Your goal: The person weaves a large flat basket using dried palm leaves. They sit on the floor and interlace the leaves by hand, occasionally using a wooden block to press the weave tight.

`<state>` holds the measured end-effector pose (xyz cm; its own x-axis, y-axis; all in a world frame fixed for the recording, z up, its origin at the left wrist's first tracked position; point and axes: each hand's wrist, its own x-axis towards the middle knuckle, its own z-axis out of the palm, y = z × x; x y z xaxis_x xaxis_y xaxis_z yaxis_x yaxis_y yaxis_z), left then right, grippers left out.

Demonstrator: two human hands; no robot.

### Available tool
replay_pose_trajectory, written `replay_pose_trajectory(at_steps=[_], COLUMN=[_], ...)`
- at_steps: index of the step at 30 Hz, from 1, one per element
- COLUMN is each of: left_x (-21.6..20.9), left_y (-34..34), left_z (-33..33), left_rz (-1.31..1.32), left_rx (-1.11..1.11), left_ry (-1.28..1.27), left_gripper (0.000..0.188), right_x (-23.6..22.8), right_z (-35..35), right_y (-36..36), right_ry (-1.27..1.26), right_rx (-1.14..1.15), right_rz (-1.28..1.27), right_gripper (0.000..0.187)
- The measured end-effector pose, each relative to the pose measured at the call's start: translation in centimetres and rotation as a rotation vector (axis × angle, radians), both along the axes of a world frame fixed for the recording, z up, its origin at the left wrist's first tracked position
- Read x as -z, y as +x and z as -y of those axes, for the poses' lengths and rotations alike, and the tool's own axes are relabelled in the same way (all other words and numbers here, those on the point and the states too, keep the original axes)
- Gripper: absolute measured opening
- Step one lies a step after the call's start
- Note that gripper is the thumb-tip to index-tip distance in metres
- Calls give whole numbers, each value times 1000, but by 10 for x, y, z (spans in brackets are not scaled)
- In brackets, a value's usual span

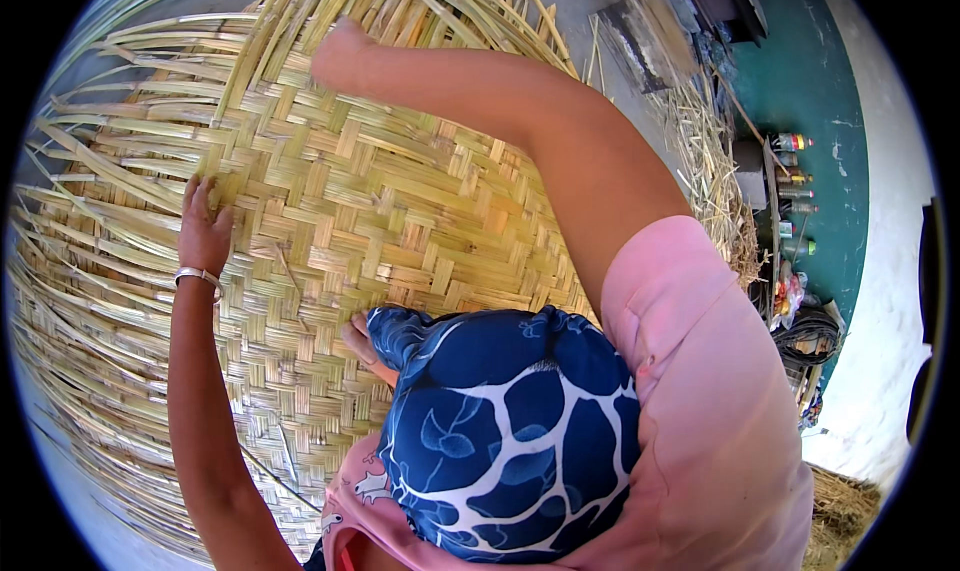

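Observation:
A large woven mat (400,201) of flat, pale green and yellow split-cane strips lies beneath me. Long loose strips (90,236) fan out from its left and far edges. My left hand (206,233), with a silver bangle at the wrist, rests on the weave near the left edge, its fingers apart on the strips. Reaching across the far part of the mat, my right hand (342,59) is bent down at a bundle of raised loose strips (270,41). Its fingers are blurred and mostly hidden, so I cannot see what they grip.
My bare foot (360,339) and blue patterned trouser leg (510,421) are on the mat. At right lie straw (705,151) and a flat board (645,43) on the floor. Several bottles (795,191) line a green-painted wall (835,101), above a coil of black cable (808,339).

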<state>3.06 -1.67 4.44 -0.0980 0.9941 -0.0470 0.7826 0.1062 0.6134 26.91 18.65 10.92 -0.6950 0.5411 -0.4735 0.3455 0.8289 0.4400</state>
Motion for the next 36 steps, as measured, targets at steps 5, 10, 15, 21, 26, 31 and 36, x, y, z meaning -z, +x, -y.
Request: replay_pose_trajectory(at_steps=[5, 10, 15, 21, 26, 31, 36], left_x=[-6, -5, -104, -233, -234, -158, -65], left_y=[4, 5, 69, 154, 180, 150, 65], left_z=[2, 6, 14, 20, 10, -22, 46], left_rz=[135, 255, 571, 678, 348, -2, 115], left_rx=[-66, -80, -82, 408, 618, 268, 131], left_ry=[-42, 34, 101, 434, 429, 217, -38], left_gripper=[49, 48, 47, 51, 46, 39, 43], right_x=[0, 5, 13, 20, 16, 3, -14], right_z=[21, 28, 31, 48, 57, 42, 25], right_y=[-49, -80, -87, -51, -63, -45, 0], right_ry=[121, 185, 184, 149, 203, -42, 52], right_rx=[-144, -311, -311, -102, -81, 215, 293], right_rz=[221, 588, 717, 564, 293, -79, -756], right_gripper=[18, 22, 26, 24, 23, 22, 16])
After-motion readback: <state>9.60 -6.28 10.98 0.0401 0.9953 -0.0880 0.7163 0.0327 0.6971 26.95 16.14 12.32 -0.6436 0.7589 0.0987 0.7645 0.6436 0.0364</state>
